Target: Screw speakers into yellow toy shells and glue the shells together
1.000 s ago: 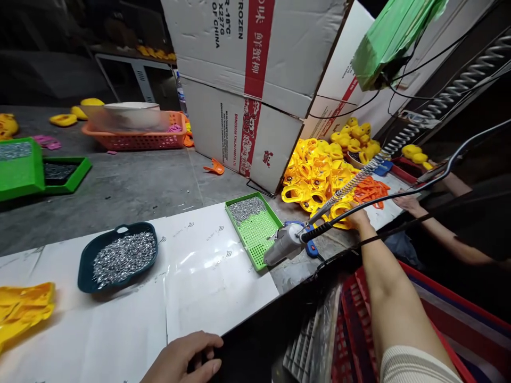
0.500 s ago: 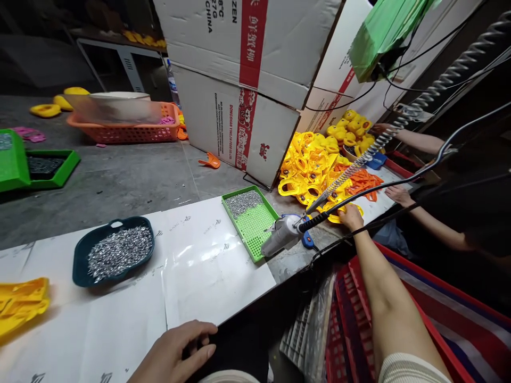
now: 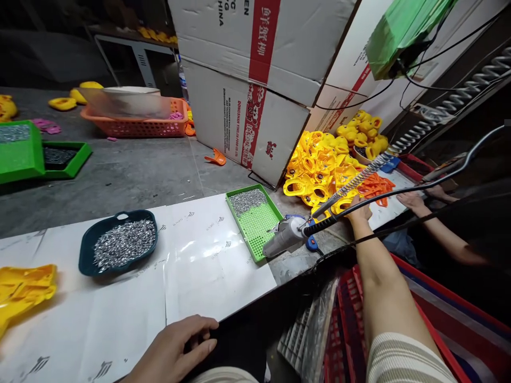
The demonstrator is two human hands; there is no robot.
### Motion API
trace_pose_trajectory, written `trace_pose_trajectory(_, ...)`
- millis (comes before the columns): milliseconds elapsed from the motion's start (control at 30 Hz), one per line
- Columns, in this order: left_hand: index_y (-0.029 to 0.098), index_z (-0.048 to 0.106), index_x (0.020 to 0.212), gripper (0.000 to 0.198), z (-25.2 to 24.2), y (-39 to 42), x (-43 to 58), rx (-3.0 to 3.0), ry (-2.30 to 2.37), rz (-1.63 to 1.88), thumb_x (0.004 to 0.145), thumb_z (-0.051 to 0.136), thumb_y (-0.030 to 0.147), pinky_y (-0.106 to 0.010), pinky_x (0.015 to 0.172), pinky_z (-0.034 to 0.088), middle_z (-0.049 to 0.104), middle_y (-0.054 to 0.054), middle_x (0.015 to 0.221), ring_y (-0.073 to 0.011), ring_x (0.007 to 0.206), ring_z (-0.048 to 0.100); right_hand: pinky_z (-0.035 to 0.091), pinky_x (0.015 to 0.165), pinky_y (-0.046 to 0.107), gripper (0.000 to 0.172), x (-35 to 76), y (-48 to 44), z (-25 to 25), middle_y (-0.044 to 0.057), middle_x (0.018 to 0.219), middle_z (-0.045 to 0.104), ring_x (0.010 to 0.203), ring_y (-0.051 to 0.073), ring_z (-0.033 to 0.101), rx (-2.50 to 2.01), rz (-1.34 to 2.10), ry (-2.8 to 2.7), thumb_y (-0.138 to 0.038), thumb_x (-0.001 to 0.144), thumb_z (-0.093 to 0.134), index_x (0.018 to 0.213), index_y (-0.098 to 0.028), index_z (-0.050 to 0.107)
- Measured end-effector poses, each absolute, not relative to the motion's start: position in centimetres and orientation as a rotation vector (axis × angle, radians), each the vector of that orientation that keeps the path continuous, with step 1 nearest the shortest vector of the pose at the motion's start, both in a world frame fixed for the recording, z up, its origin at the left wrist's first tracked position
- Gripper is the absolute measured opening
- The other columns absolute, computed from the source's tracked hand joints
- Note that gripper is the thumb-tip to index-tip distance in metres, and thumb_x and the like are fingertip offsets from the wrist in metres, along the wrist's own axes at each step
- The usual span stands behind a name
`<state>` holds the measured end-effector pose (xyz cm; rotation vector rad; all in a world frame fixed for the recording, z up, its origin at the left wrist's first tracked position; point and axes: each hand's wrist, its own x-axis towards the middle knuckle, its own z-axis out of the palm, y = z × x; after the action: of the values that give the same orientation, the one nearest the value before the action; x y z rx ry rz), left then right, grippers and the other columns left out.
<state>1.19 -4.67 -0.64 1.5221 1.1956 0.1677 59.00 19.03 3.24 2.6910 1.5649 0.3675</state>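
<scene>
My left hand (image 3: 179, 340) rests at the near edge of the white-covered bench, thumb and bent fingers apart, with nothing in it. Stretched out to the right, my right hand (image 3: 360, 213) is at the near side of a heap of yellow plastic duck-shaped parts (image 3: 309, 159), close to orange plastic pieces (image 3: 377, 187). A cable crosses in front of its fingers, so their grip is hidden. Between my hands, a grey electric screwdriver (image 3: 285, 236) hangs from a coiled spring over the edge of a green perforated tray (image 3: 259, 221) partly filled with small screws.
A dark teal scoop-like tray (image 3: 85, 255) full of screws stands on the left, beyond a yellow plastic part (image 3: 26, 292). Cardboard boxes (image 3: 279, 127) rise behind the bench. A co-worker's hand (image 3: 413, 202) is at the right. Red crates (image 3: 351, 319) stand below the bench edge.
My right hand has moved slightly farther out, from the yellow part at the near edge toward the orange pieces. The view has shifted a little. My left hand has stayed put.
</scene>
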Motion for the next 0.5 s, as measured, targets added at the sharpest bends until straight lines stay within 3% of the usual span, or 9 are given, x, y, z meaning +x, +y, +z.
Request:
trace_pose_trajectory(333, 0.031, 0.068, 0.114, 0.039, -2.1, -4.4, 0.2, 1.498, 1.140, 0.101, 0.088, 0.051, 0.055, -0.028, 0.088, 0.050, 0.071, -0.001, 0.108, -0.0213, 0.096, 0.065, 0.052, 0.094, 0.046, 0.038, 60.0, 13.8, 1.8, 0.010, 0.128, 0.057, 0.112, 0.023, 0.059, 2.560, 0.507, 1.724, -0.037, 0.092, 0.059, 0.124, -0.018, 0.056)
trace_pose_trajectory(500, 0.031, 0.067, 0.115, 0.037, -1.0, -4.4, 0.3, 1.524, 1.130, 0.096, 0.089, 0.052, 0.053, -0.026, 0.084, 0.050, 0.070, -0.001, 0.109, -0.0206, 0.097, 0.064, 0.051, 0.095, 0.048, 0.039, 58.5, 16.2, 1.5, 0.010, 0.130, 0.056, 0.115, 0.024, 0.057, 2.680, 0.493, 1.595, -0.037, 0.092, 0.059, 0.125, -0.017, 0.056)
